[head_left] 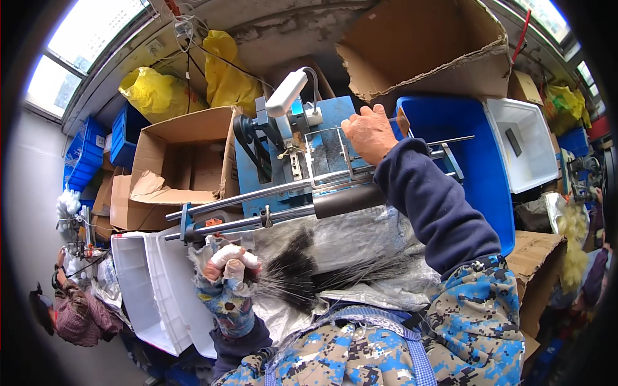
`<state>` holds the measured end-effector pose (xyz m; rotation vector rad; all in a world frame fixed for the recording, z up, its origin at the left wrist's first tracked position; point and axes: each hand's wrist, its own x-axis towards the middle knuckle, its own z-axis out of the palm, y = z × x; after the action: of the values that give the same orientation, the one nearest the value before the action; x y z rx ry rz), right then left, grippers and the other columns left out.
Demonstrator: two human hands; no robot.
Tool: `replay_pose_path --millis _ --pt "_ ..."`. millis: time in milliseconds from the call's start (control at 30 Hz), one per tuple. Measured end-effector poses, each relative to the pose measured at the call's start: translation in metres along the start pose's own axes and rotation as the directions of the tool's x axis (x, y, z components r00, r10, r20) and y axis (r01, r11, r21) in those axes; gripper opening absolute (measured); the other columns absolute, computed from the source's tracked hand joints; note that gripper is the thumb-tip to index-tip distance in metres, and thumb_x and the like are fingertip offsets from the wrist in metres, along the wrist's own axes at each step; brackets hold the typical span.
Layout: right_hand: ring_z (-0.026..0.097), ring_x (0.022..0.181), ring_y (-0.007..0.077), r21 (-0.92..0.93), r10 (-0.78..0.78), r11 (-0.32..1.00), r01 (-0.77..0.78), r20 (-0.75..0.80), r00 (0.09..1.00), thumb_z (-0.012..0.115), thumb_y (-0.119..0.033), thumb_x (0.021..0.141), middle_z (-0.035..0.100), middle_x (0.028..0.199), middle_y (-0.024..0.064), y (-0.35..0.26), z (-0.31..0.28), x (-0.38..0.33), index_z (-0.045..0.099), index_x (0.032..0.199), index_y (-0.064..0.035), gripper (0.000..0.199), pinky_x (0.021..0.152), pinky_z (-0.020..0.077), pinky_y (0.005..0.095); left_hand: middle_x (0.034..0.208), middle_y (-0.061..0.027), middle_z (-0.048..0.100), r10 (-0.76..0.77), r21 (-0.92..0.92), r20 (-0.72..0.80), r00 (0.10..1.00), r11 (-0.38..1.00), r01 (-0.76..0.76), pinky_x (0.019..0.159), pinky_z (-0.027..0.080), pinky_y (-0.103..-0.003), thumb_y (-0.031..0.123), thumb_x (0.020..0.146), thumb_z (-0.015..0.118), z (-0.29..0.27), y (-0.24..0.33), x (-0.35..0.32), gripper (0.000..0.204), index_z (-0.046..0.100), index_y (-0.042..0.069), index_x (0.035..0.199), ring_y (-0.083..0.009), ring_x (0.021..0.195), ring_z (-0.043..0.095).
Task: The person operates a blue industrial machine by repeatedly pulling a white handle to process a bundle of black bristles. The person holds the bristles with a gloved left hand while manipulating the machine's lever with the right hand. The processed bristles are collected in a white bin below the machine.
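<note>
1. Head view, looking down: left hand, fingers taped white, closed around a bunch of black bristles; bristle tips fanned out to the right over crinkled silver plastic sheeting.
2. Right hand, bare, sleeved in dark blue, curled over a thin metal rod at the top of a blue bench machine; whether gripped tight or merely resting, cannot tell.
3. Two long steel rails fixed across the machine's front, just above the bristles.
4. White lamp-like head mounted on top of the machine.
5. Blue plastic crate beside the right forearm; white tub just beyond it.
6. Open cardboard box left of the machine; white crates below it.
7. Yellow bags stacked at the rear wall.
8. Another person seated at far left, well apart.
</note>
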<state>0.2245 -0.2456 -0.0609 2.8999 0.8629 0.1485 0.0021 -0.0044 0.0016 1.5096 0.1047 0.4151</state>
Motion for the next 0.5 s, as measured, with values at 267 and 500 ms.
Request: replay_pose_path --millis 267,500 --pt "0.055 0.074 0.0278 0.574 -0.278 0.761 0.302 -0.132 0.951 0.062 -0.013 0.073 0.059 0.079 0.0155 -0.048 -0.074 -0.117 0.054 0.095 0.0025 0.028 0.07 0.0409 0.0382 0.066 -0.0089 0.055 0.088 -0.02 -0.128 0.988 0.996 -0.091 0.043 0.042 -0.023 0.025 0.089 0.055 -0.03 0.002 0.002 0.026 0.055 -0.001 0.093 -0.0156 0.054 0.052" --pt "0.063 0.082 0.0267 0.98 -0.224 -0.147 0.136 -0.167 0.96 0.059 -0.001 0.081 0.061 0.096 0.0168 -0.118 -0.078 -0.106 0.047 0.12 0.0002 0.041 0.07 0.0496 0.0292 0.092 -0.009 0.061 0.242 0.033 0.157 0.957 0.968 -0.25 0.074 0.048 -0.032 0.018 0.078 0.069 0.025 -0.015 -0.016 0.031 0.058 0.004 0.103 -0.0198 0.08 0.059"
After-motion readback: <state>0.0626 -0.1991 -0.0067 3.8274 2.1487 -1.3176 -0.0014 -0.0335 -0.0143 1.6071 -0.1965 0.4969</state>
